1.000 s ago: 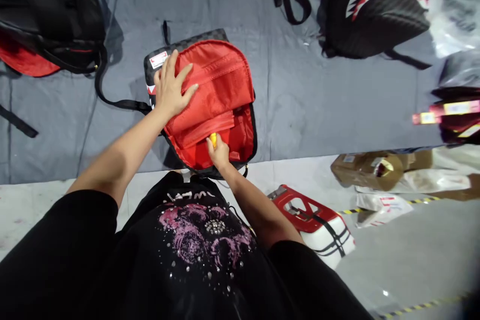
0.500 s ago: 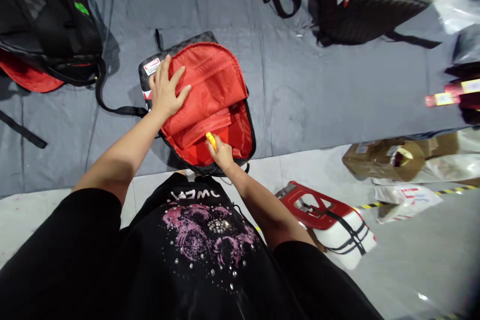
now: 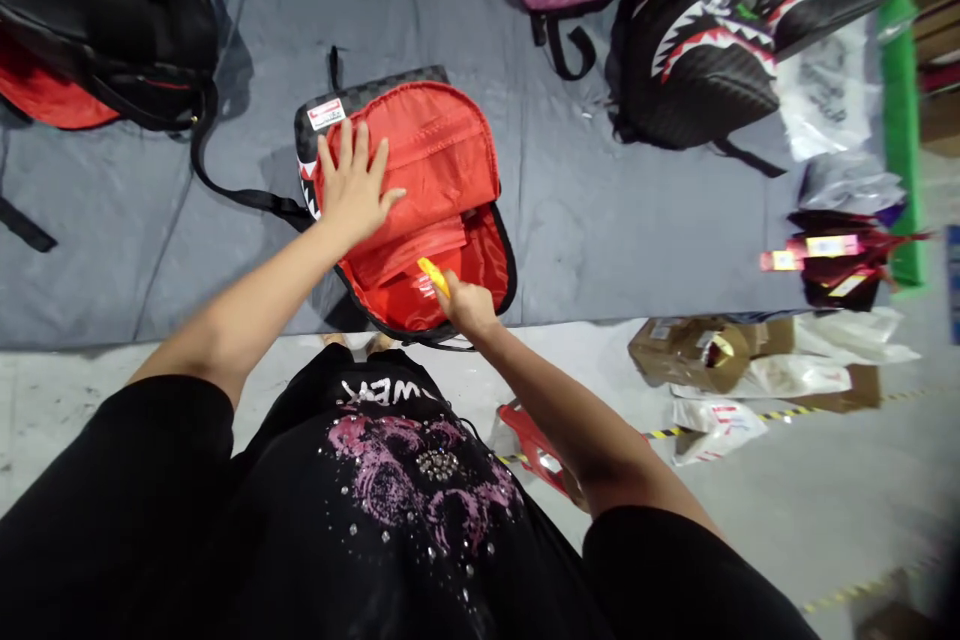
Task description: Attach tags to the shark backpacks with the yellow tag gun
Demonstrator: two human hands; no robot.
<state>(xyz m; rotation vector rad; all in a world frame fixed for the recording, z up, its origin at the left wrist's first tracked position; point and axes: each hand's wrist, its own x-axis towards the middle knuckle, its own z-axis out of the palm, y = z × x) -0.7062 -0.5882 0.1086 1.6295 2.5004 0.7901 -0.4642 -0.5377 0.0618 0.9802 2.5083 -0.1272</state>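
Apparently to steady the backpack (image 3: pixel 442 135) beneath it, the left hand (image 3: pixel 354 200) lies splayed flat, while the right hand (image 3: pixel 471 306) clasps a yellow tool (image 3: pixel 433 274) at the backpack's open mouth.

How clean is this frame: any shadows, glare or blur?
Head view, lighting: soft shadows on the cloth left of the open bag, lower right corner dark; head view, glare: labels at far right look washed out; head view, blur: right edge smeared, yellow item in the right hand lacks fine detail.
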